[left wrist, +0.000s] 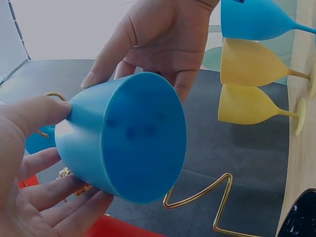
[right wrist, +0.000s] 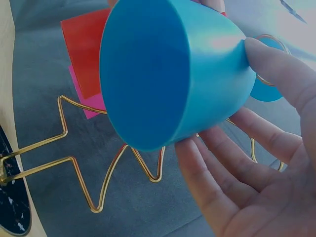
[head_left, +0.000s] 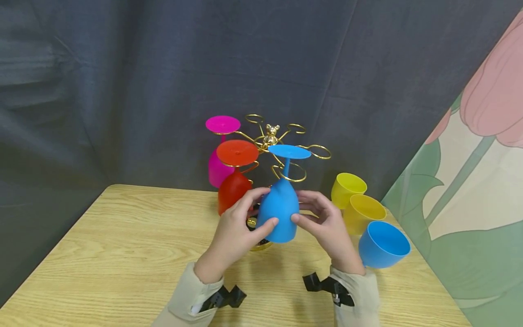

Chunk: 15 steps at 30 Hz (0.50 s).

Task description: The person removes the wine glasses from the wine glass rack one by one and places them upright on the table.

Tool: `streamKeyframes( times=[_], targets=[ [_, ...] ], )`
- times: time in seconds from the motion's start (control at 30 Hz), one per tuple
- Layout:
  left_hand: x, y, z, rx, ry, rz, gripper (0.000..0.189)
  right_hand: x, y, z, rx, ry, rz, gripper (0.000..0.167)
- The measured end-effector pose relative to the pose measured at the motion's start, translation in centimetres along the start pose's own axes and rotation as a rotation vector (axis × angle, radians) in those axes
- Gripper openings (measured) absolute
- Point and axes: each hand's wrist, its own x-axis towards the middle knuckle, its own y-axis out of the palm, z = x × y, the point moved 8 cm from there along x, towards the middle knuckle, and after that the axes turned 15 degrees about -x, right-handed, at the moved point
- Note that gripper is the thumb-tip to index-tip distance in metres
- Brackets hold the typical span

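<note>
An upside-down blue plastic goblet (head_left: 278, 213) is between both hands, its flat foot up and its mouth down. My left hand (head_left: 234, 227) holds the bowl from the left, thumb in front and fingers behind. From the right, my right hand (head_left: 328, 225) holds the same bowl with thumb and fingertips. The goblet's stem passes by a front ring of the gold wire rack (head_left: 288, 178); whether the ring bears its weight I cannot tell. On the rack's left side hang a red goblet (head_left: 233, 193) and a magenta goblet (head_left: 217, 168), both upside down.
At the right, a yellow goblet (head_left: 345, 190), a darker yellow goblet (head_left: 359, 218) and another blue goblet (head_left: 380, 250) stand upright on the wooden table (head_left: 143, 240). A gold bear (head_left: 271, 136) tops the rack, among bare rings. Behind hangs a dark grey cloth (head_left: 204, 68).
</note>
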Motion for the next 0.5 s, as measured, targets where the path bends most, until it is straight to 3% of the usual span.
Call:
streamKeyframes(
  times=[0.23,0.5],
  targets=[
    [-0.05,-0.29,-0.08,0.02,-0.003,-0.013,0.061,0.0,0.27,-0.11,-0.001,0.035,-0.004,0.043],
    [-0.12,-0.98,-0.26,-0.002,-0.034,-0.021,0.06,-0.06,0.71,0.09,-0.002,0.017,-0.005,0.042]
  ],
)
